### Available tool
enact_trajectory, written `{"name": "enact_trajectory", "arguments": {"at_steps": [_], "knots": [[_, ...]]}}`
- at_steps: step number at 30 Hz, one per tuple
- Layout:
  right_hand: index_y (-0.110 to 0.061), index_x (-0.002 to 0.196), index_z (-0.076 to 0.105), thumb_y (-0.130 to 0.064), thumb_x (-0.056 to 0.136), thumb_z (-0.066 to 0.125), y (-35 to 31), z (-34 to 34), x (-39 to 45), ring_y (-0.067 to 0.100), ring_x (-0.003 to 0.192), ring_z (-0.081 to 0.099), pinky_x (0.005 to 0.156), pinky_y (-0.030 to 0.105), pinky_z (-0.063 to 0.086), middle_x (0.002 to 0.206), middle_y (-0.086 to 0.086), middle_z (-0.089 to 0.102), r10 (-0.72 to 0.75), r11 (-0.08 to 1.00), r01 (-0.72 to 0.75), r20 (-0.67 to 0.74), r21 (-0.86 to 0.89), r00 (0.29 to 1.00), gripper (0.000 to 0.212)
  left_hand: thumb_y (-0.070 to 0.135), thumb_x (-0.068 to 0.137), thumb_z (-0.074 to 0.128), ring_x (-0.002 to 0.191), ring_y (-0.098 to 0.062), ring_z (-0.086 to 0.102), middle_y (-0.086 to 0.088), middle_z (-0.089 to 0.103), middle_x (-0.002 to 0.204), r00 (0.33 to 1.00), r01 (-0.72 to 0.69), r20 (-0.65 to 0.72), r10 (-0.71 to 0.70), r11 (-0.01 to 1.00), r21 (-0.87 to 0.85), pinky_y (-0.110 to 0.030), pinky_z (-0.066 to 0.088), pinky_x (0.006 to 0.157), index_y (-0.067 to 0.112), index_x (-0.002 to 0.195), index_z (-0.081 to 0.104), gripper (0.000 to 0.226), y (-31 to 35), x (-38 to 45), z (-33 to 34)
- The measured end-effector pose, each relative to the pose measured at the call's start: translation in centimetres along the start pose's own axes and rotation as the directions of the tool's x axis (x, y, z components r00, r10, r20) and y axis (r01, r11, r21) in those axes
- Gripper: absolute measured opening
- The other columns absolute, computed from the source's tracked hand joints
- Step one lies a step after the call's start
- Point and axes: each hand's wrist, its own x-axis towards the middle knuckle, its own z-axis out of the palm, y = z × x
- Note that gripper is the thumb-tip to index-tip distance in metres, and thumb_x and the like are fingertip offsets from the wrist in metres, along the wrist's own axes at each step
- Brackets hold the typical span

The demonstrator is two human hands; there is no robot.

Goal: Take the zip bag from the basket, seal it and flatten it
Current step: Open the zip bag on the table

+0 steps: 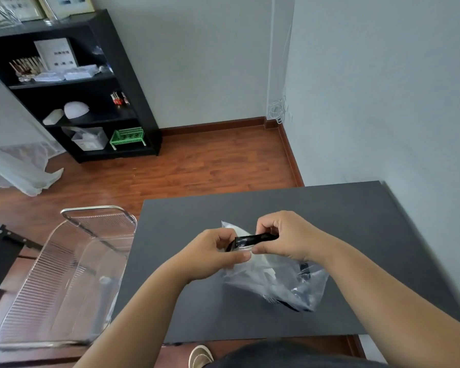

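Above the bench [329, 213], left hand [213, 257] and right hand [284, 239] both pinch the bag [282, 282] at its black strip.

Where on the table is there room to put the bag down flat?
The gray table is bare past both hands, toward the wall, and along its left edge beside the clear basket. It's crowded only under the zip bag.
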Motion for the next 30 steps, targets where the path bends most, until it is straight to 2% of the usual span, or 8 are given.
{"name": "enact_trajectory", "arguments": {"at_steps": [2,4,8,12,19,23,26,30], "knots": [[-0.023,0.069,0.058,-0.034,0.072,0.08,-0.2,0.3,0.3,0.001,0.048,0.04,0.048,0.015,0.034,0.054,-0.015,0.052,-0.031,0.999,0.028,-0.071,-0.039,0.997,0.024,0.055,0.072,0.074,0.074,-0.022,0.054,-0.003,0.061,0.068,0.981,0.033,-0.196,0.008,0.978,0.206,-0.038,0.043,0.071,0.021,0.069,0.057,0.038,0.3,0.3,0.1],[-0.025,0.067,0.056,-0.035,0.073,0.08,-0.3,0.4,0.4,0.001,0.049,0.041,0.049,0.015,0.035,0.054,-0.015,0.054,-0.057,0.998,0.052,-0.129,-0.044,0.99,0.027,0.063,0.069,0.07,0.089,-0.006,0.044,0.008,0.058,0.072,0.927,0.067,-0.37,0.061,0.944,0.322,-0.033,0.032,0.074,0.035,0.076,0.056,0.032,0.5,0.3,0.3],[-0.029,0.071,0.057,-0.041,0.073,0.079,-0.6,0.0,0.3,0.0,0.049,0.045,0.049,0.013,0.037,0.055,-0.018,0.055,-0.033,0.998,0.026,-0.135,-0.059,0.99,0.025,0.05,0.076,0.073,0.086,-0.002,0.038,0.016,0.048,0.065,0.784,0.011,-0.533,0.319,0.851,0.525,-0.027,0.02,0.081,0.043,0.09,0.065,0.018,0.9,0.1,1.0],[-0.025,0.073,0.067,-0.042,0.075,0.076,-0.3,-1.7,-0.6,0.003,0.053,0.046,0.056,0.02,0.038,0.06,-0.011,0.056,0.038,0.999,-0.039,-0.035,-0.026,0.999,0.02,0.033,0.076,0.078,0.082,-0.005,0.05,0.015,0.053,0.061,0.656,-0.068,-0.662,0.361,0.903,0.425,-0.031,0.035,0.079,0.036,0.082,0.067,0.013,0.7,-0.5,0.6],[-0.024,0.073,0.069,-0.032,0.076,0.076,-0.6,-2.3,-1.1,0.004,0.055,0.049,0.055,0.021,0.039,0.064,0.001,0.064,-0.057,0.998,0.055,-0.149,-0.021,0.987,0.011,0.014,0.076,0.073,0.081,-0.011,0.054,0.014,0.053,0.096,0.792,-0.24,-0.421,0.442,0.86,0.45,-0.013,0.04,0.065,0.03,0.074,0.053,0.026,1.5,-1.1,0.4],[-0.027,0.073,0.068,-0.029,0.076,0.077,-1.0,-1.5,-0.9,0.0,0.052,0.05,0.051,0.015,0.039,0.063,-0.005,0.065,-0.112,0.992,0.102,-0.135,-0.079,0.985,0.009,0.025,0.083,0.071,0.074,-0.003,0.059,0.016,0.061,0.09,0.874,-0.186,-0.339,0.349,0.884,0.43,-0.018,0.048,0.063,0.034,0.086,0.055,0.018,2.4,-0.6,1.2],[-0.03,0.073,0.066,-0.034,0.076,0.078,-1.0,-1.2,-1.1,0.0,0.048,0.047,0.049,0.014,0.038,0.056,-0.011,0.06,-0.114,0.992,0.105,-0.154,-0.062,0.981,0.013,0.023,0.085,0.072,0.068,-0.007,0.059,0.012,0.063,0.079,0.811,-0.218,-0.375,0.449,0.827,0.518,-0.033,0.052,0.063,0.027,0.088,0.068,0.006,2.5,-0.7,2.0],[-0.028,0.078,0.07,-0.051,0.066,0.08,-0.4,-2.0,-1.6,0.008,0.056,0.05,0.055,0.023,0.042,0.064,-0.004,0.06,-0.032,0.996,0.041,-0.102,0.085,0.994,0.027,0.018,0.084,0.075,0.065,-0.013,0.06,0.012,0.065,0.076,0.717,-0.126,-0.503,0.484,0.798,0.589,-0.034,0.051,0.053,0.023,0.085,0.072,0.006,2.1,-1.2,1.5]]}}
